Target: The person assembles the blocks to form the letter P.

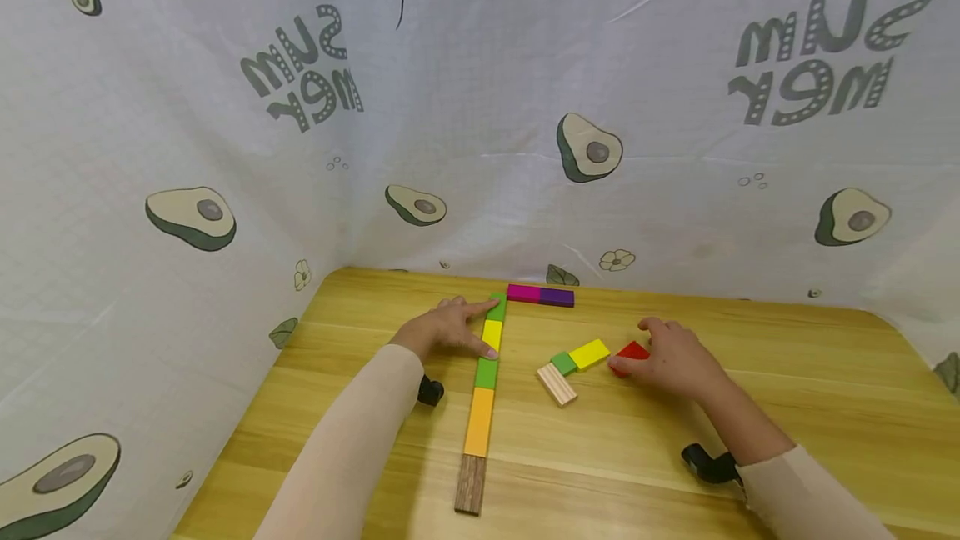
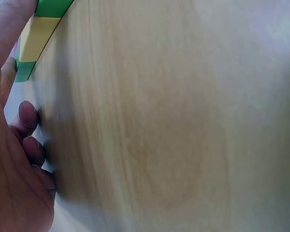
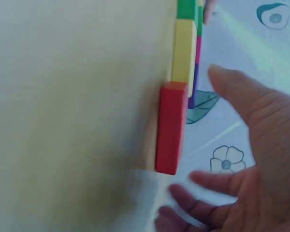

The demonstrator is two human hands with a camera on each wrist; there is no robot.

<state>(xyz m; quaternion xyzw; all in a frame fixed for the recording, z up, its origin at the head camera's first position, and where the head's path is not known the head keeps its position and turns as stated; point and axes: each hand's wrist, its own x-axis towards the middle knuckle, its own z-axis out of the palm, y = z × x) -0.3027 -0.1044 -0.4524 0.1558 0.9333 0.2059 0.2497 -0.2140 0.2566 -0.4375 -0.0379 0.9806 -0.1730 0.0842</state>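
My left hand [image 1: 447, 327] lies over a straight row of flat wooden blocks. Its index finger reaches the far green block [image 1: 497, 305], and its thumb tip touches the row where the yellow block [image 1: 491, 331] meets a second green block [image 1: 486, 374]. The remaining fingers curl loosely above the table in the left wrist view. My right hand [image 1: 678, 361] is at a red block [image 1: 630, 351], with thumb and fingers spread around it. In the right wrist view a gap shows between this hand and the red block [image 3: 171, 128].
An orange block [image 1: 479, 422] and a dark brown block [image 1: 470, 484] continue the row nearer me. Magenta [image 1: 523, 293] and purple [image 1: 557, 297] blocks lie at the back. Mid-table are a small green block [image 1: 564, 363], a yellow one [image 1: 589, 354] and a striped wood block [image 1: 557, 385].
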